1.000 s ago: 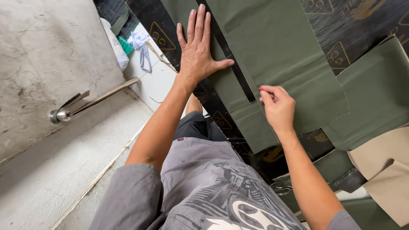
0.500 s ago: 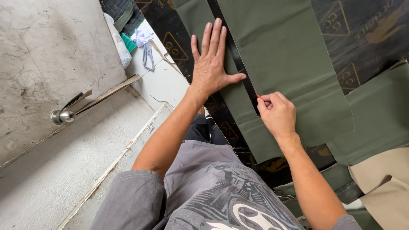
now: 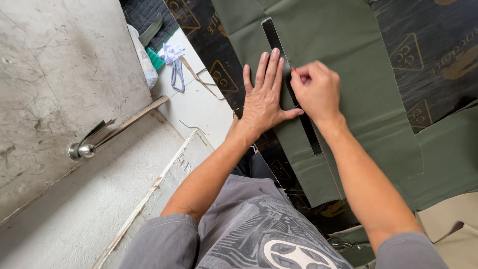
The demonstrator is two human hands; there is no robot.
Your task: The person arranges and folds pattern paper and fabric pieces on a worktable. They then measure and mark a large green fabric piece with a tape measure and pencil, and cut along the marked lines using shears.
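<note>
Two hands on olive-green fabric sheet: left hand flat, fingers spread, pinning long black ruler; right hand pinched shut on small red marker at ruler's edge.

Hands on green fabric

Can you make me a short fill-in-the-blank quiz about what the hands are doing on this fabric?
1. The left hand lies ____ with fingers spread on the green fabric.
2. The long dark ruler lies on the ____ fabric.
3. The right hand pinches a small ____ marker beside the ruler.

Missing words: flat; green; red
</note>
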